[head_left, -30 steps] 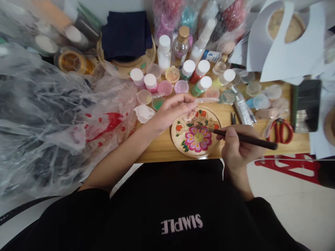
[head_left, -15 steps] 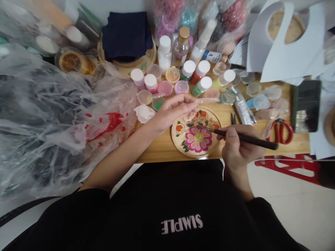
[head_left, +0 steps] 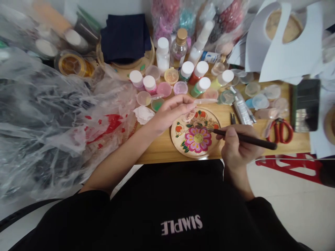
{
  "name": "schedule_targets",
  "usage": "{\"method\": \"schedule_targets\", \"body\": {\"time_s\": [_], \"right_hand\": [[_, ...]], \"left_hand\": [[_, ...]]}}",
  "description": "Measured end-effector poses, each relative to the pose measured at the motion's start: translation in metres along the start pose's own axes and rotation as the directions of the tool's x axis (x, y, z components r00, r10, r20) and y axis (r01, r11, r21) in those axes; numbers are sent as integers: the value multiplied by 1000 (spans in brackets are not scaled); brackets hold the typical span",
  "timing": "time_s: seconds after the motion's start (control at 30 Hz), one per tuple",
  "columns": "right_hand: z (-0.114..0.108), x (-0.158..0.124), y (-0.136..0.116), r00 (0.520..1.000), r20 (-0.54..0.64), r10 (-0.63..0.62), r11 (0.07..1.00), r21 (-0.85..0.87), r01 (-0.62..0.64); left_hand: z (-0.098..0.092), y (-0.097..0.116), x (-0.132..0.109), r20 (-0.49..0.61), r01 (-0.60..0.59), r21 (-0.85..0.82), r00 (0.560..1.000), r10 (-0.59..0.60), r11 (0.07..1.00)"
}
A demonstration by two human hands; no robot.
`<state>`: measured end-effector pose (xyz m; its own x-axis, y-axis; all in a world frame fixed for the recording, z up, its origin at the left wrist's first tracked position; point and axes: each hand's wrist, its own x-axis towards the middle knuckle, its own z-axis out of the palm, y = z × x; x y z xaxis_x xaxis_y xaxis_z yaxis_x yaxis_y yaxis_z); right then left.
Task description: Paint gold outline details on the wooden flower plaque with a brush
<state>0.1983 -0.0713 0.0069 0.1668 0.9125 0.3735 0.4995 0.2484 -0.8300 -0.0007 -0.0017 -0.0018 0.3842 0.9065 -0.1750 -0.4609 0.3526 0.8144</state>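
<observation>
My left hand [head_left: 174, 111] is closed over the upper left of a round wooden disc [head_left: 178, 146]. Its fingers pinch a small clear plastic cup [head_left: 188, 115] with pinkish contents; a pale flat strip, seemingly its lid, sticks out to the right. My right hand [head_left: 239, 144] grips a dark-handled paintbrush [head_left: 258, 141] at the disc's right side. The brush tip is at the top of a pink and purple flower [head_left: 198, 138] painted on the disc; whether it touches I cannot tell. Gold outlines, orange fruit shapes and green leaves surround the flower.
White-capped paint bottles [head_left: 201, 85] and small open cups [head_left: 164, 89] stand behind the disc. A crumpled tissue [head_left: 143, 115] lies left. Red-handled pliers [head_left: 280, 130], a metal-coloured tube [head_left: 242, 106] and a dark phone-like slab [head_left: 305, 104] lie right. Plastic sheeting [head_left: 65, 129] covers the left.
The whole view has shifted very slightly. Both hands keep their holds, and the brush tip stays near the top of the flower.
</observation>
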Motion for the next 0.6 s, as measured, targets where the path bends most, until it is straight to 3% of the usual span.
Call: {"method": "schedule_targets", "body": {"time_s": [0.6], "right_hand": [[1, 2, 0, 1000, 9, -19, 1000, -17, 19]], "left_hand": [[-1, -1, 1, -20, 14, 20, 1000, -13, 1000]]}}
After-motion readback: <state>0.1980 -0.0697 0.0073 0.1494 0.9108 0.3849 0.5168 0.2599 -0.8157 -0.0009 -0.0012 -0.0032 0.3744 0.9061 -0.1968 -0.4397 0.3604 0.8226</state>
